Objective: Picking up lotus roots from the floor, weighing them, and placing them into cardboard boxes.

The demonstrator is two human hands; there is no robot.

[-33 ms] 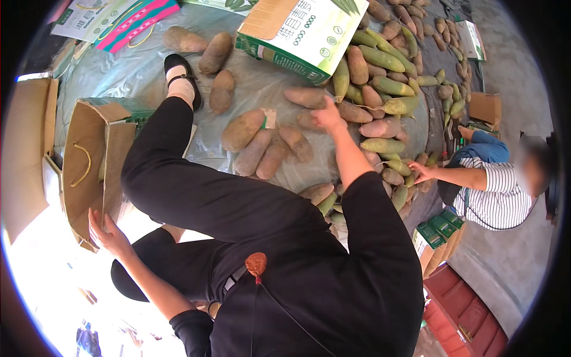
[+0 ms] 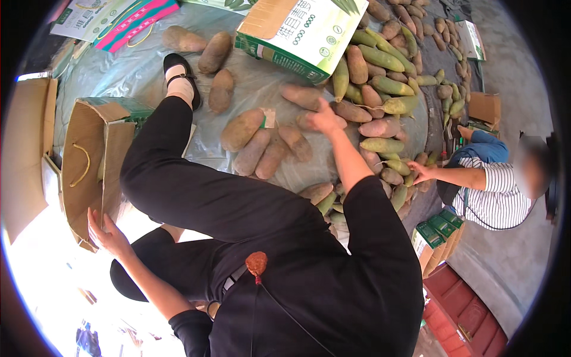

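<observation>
My right hand (image 2: 327, 119) reaches across a group of brown-skinned radishes on a plastic sheet, its fingers slightly blurred and apart. One fingertip is close to the right end of a reddish-brown radish (image 2: 300, 95), and the palm covers part of another radish (image 2: 303, 121). Several more radishes (image 2: 242, 130) lie to the left of this hand. At lower left my left hand (image 2: 110, 239) has its fingers spread at the lower edge of an open cardboard box (image 2: 85, 140) with a cord handle. Whether it presses on the box is hard to tell.
A white and green carton (image 2: 300, 35) stands ahead. Piled radishes (image 2: 380, 89), green and brown, cover the right side. A person in a striped shirt (image 2: 496, 193) reaches into the pile. Small green-topped boxes (image 2: 440, 229) stand at right. A pink-striped bag (image 2: 135, 25) lies at upper left.
My right hand has moved slightly down and left. The reddish-brown radish by its fingertips has shifted a little to the left. My left hand has stayed in place.
</observation>
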